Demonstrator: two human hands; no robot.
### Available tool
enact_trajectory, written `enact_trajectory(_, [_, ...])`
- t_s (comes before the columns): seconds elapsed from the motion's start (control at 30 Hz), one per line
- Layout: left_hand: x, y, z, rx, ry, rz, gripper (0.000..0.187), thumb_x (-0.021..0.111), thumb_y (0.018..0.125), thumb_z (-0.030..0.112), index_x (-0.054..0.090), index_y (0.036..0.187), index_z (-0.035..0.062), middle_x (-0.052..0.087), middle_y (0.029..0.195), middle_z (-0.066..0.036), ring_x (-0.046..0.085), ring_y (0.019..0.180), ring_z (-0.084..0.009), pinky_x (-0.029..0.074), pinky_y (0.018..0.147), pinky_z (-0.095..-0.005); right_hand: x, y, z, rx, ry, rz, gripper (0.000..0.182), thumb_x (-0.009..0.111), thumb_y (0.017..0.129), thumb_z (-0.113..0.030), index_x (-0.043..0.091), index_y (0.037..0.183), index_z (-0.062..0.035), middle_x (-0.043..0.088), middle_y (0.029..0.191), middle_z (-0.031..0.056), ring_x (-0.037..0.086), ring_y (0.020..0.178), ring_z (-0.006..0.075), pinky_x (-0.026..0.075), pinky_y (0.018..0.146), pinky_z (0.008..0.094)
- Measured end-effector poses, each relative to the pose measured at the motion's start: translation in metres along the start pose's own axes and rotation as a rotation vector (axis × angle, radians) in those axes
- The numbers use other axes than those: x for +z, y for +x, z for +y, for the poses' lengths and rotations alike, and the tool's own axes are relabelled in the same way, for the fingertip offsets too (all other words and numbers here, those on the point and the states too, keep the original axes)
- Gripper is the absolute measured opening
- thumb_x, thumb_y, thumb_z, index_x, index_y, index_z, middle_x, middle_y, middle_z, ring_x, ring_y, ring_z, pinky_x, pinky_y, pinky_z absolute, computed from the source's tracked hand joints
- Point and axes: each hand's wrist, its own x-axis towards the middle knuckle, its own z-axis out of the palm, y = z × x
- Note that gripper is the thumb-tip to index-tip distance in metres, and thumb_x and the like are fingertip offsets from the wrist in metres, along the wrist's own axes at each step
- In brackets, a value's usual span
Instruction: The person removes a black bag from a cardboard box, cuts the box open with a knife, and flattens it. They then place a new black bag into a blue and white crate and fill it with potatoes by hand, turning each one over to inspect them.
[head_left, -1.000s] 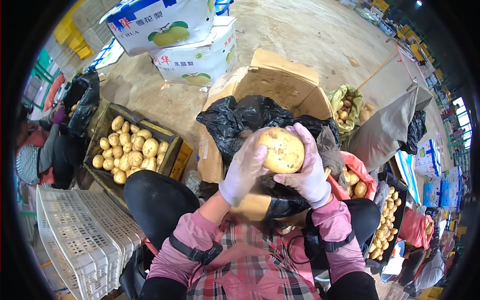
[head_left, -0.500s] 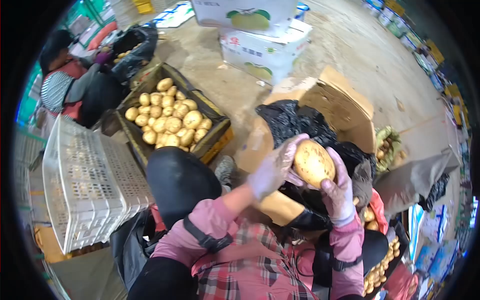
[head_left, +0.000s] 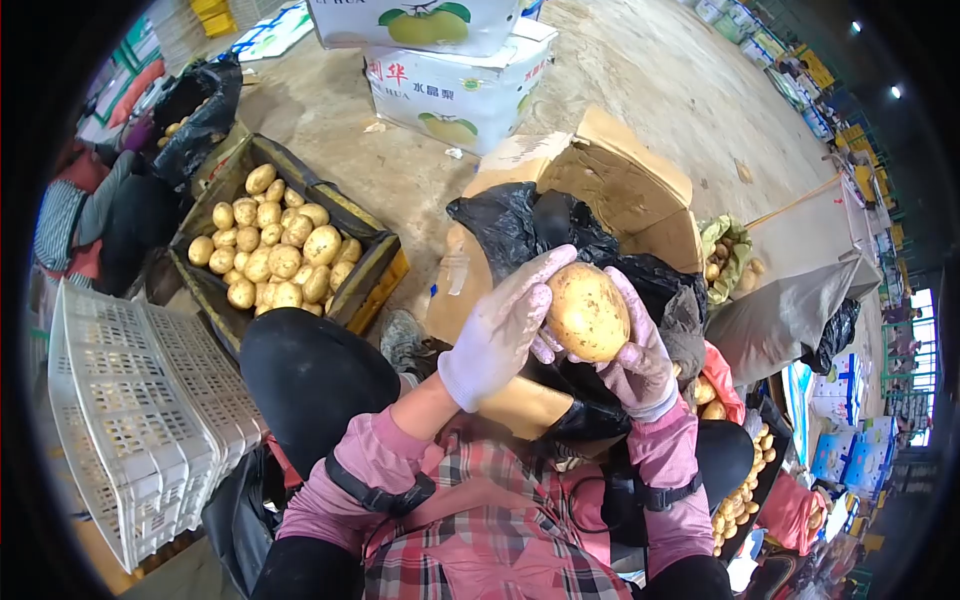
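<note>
Both my hands wear pale, dirt-stained gloves and hold one large yellow potato point(head_left: 588, 312) between them, above the cardboard box point(head_left: 620, 190). My left hand point(head_left: 500, 325) presses against the potato's left side, with its fingers stretched up along it. On the other side, my right hand point(head_left: 642, 350) grips the potato with the thumb at its lower edge. Black plastic point(head_left: 570, 225) lines the box below. To the left, a crate point(head_left: 365, 290) lined with dark material holds several potatoes point(head_left: 285, 260).
White plastic crates point(head_left: 140, 400) stand at left, near a seated person point(head_left: 90, 215). Printed fruit boxes point(head_left: 450, 90) are stacked ahead. At right are a green sack point(head_left: 725, 255), a grey-covered block point(head_left: 790, 300) and more potatoes point(head_left: 740, 505).
The view has swung right, so the surroundings sit further left. The potato has turned in my hands, and my left hand now lies flatter along its side.
</note>
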Motion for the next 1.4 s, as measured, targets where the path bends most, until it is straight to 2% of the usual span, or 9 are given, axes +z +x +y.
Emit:
enact_trajectory(0.13, [0.001,0.002,-0.001,-0.041,0.015,-0.004,0.049,0.041,0.107,0.032,0.04,0.146,0.0021,0.057,0.13,-0.009,0.061,0.079,-0.0074,0.053,0.062,-0.0202,0.011,0.002,0.001,-0.019,0.019,0.108,0.097,0.077,0.067,-0.006,0.03,0.151,-0.0013,0.048,0.143,0.0121,0.057,0.121,0.02,0.051,0.082,0.0222])
enact_trajectory(0.47, [-0.02,-0.01,-0.039,-0.189,-0.196,-0.022,0.057,0.052,0.103,0.033,0.029,0.148,0.0081,0.052,0.127,-0.009,0.063,0.084,-0.0109,0.057,0.063,-0.0249,0.022,0.012,0.015,-0.046,-0.39,0.068,0.095,0.079,0.076,-0.03,0.03,0.149,0.0034,0.045,0.144,0.0173,0.047,0.133,0.0278,0.035,0.114,0.0392])
enact_trajectory(0.63, [-0.028,-0.016,-0.03,-0.29,-0.2,0.113,0.054,0.05,0.103,0.037,0.037,0.145,0.0052,0.063,0.103,-0.008,0.063,0.068,-0.0098,0.055,0.055,-0.0242,0.035,0.014,0.019,0.013,-0.185,0.024,0.084,0.07,0.088,-0.029,0.024,0.151,0.0017,0.045,0.144,0.0182,0.058,0.121,0.0272,0.06,0.084,0.0344])
enact_trajectory(0.93, [-0.016,-0.017,-0.012,-0.052,0.051,0.163,0.046,0.052,0.104,0.028,0.045,0.143,0.0041,0.064,0.101,-0.005,0.062,0.073,-0.006,0.053,0.058,-0.0222,0.015,0.012,0.015,0.097,0.257,-0.102,0.078,0.066,0.092,-0.026,0.024,0.153,-0.003,0.042,0.147,0.0161,0.057,0.123,0.0274,0.06,0.083,0.0344])
enact_trajectory(1.13, [-0.003,-0.017,-0.051,0.121,-0.087,0.06,0.065,0.06,0.098,0.043,0.035,0.145,0.0055,0.055,0.125,-0.012,0.058,0.112,-0.0215,0.053,0.089,-0.0333,0.011,0.002,0.015,0.06,-0.016,-0.115,0.077,0.061,0.094,-0.036,0.024,0.153,-0.0045,0.045,0.146,0.0159,0.058,0.12,0.0271,0.058,0.08,0.0304])
enact_trajectory(1.23, [0.0,-0.029,-0.039,-0.144,-0.193,0.087,0.076,0.061,0.093,0.055,0.033,0.146,0.0092,0.055,0.127,-0.014,0.056,0.116,-0.0231,0.053,0.091,-0.0379,0.069,-0.004,0.017,-0.127,-0.565,0.019,0.078,0.057,0.096,-0.044,0.026,0.152,0.0007,0.056,0.131,0.0148,0.064,0.103,0.0179,0.054,0.068,0.0228])
enact_trajectory(1.27, [-0.001,-0.035,-0.027,-0.192,-0.293,0.09,0.075,0.062,0.092,0.054,0.034,0.146,0.0101,0.055,0.128,-0.013,0.057,0.116,-0.0234,0.054,0.092,-0.0392,0.068,-0.011,0.008,-0.042,-0.611,-0.121,0.069,0.052,0.101,-0.04,0.031,0.15,0.0036,0.054,0.135,0.015,0.063,0.107,0.0191,0.053,0.085,0.026])
enact_trajectory(1.33, [-0.004,-0.048,-0.004,-0.185,-0.47,0.132,0.072,0.064,0.091,0.052,0.036,0.144,0.0115,0.054,0.129,-0.012,0.057,0.116,-0.0241,0.054,0.093,-0.0421,0.059,-0.014,0.012,-0.069,-0.596,-0.076,0.06,0.054,0.102,-0.032,0.036,0.148,0.0019,0.062,0.125,0.0127,0.061,0.072,0.0068,0.045,0.054,0.0154])
enact_trajectory(1.4, [-0.003,-0.063,0.02,-0.052,-0.652,0.201,0.07,0.065,0.09,0.051,0.038,0.143,0.0121,0.054,0.131,-0.011,0.058,0.117,-0.0249,0.053,0.095,-0.0444,0.069,-0.02,0.011,-0.126,-0.52,-0.028,0.052,0.053,0.102,-0.025,0.04,0.146,0.0003,0.06,0.129,0.0131,0.061,0.077,0.0087,0.048,0.06,0.0177])
